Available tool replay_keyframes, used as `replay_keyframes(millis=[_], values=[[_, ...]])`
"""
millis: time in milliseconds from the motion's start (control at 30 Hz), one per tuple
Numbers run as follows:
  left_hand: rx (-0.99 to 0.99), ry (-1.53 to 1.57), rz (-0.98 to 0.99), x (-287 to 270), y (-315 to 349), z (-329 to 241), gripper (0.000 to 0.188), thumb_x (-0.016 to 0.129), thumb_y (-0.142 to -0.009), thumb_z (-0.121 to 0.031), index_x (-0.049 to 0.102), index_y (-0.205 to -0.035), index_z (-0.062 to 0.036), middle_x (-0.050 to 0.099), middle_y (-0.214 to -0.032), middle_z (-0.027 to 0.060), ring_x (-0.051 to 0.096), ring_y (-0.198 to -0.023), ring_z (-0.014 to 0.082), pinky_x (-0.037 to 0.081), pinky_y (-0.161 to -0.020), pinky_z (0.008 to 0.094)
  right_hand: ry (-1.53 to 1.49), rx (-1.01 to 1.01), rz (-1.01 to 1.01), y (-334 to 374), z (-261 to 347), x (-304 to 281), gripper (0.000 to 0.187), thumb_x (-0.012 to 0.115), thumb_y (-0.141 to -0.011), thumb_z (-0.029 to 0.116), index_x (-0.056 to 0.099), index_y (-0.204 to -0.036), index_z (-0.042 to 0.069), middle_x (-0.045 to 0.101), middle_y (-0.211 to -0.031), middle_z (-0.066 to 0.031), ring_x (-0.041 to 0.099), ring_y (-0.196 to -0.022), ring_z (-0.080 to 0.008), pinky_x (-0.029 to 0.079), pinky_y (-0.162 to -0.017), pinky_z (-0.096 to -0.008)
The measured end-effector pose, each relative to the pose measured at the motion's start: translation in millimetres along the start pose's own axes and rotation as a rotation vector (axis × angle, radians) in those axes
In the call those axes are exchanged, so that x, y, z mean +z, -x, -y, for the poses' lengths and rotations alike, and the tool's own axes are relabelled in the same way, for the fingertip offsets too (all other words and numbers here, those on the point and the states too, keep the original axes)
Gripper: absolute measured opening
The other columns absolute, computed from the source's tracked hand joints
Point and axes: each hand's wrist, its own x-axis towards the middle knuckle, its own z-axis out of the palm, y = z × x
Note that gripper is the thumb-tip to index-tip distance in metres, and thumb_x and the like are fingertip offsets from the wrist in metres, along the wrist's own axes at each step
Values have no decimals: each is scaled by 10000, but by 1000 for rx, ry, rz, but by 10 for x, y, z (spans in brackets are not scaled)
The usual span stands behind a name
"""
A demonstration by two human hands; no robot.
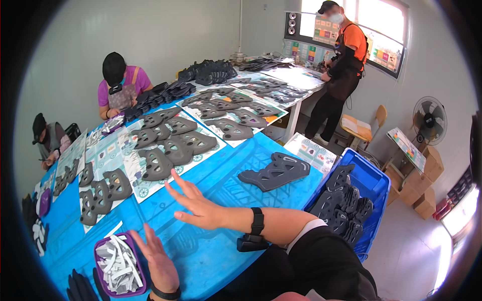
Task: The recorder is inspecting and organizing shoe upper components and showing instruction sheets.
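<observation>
Landmark: purple tray (pixel 142 273), on the blue-covered bench (pixel 213 258).

Left hand (pixel 159 263): just right of the purple tray; fingers spread, grasping nothing; contact with the rim cannot be told. Dark band at wrist.

Right hand (pixel 203 209): farther right of and beyond the purple tray; fingers extended, thumb apart, grasping nothing. Dark strap and device at wrist.

White strips (pixel 120 263): tangled heap, inside the purple tray.

Dark cut-out pieces (pixel 156 164): in rows on a printed sheet (pixel 143 191), beyond the purple tray; nearest things to the right fingertips.

Stacked dark pieces (pixel 274 179): on the bench, well right of and beyond the purple tray.

Blue crate (pixel 374 176): far right of the purple tray, holding more dark pieces.

Step, as judged: an interval between grasps, hands poised above the bench.

Next move, as judged: calls for narrowing the fingers; a strip would want a fine pinch, a cut-out piece a wider hold along its edge.
</observation>
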Motion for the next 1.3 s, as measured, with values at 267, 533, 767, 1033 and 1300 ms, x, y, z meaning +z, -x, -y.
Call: replay_keyframes(millis=[267,533,767,1033,1300], values=[[-5,181,98,-48,-17,22,599,166,-897,-450,63,-1384,-116,106,-1436,86,52,-1327,194,10,-1055,328,-101,-7,50,-9,1,-20,665,318,-899,411,48,-1366,21,-14,-1423,-186,52,-1310,-327,61,-1041,-434],[-38,289,-111,78,-27,-73,573,249,-909,-394,250,-1313,11,488,-1177,191,378,-1180,249,157,-1023,344,-520,-26,-15,-22,49,78,617,352,-904,370,125,-1356,18,278,-1343,-198,305,-1233,-306,167,-1032,-398],[-512,13,193,27,24,-21,123,522,-836,-70,573,-917,8,597,-842,88,549,-779,135,402,-769,246,-783,128,444,-34,-103,-149,198,532,-844,193,551,-708,50,557,-629,-8,547,-606,-98,348,-845,-298],[-417,-122,306,-55,11,98,220,571,-685,116,563,-861,-16,450,-737,-26,430,-682,55,367,-647,180,152,-162,245,62,-34,84,208,573,-781,186,511,-606,93,495,-529,-16,525,-557,-166,242,-1008,-435],[-435,-112,329,-119,15,37,350,412,-583,164,576,-827,-26,350,-698,-40,358,-676,61,301,-659,174,89,-281,372,98,-71,170,179,566,-754,226,539,-657,79,554,-636,-68,544,-690,-253,312,-931,-438]])
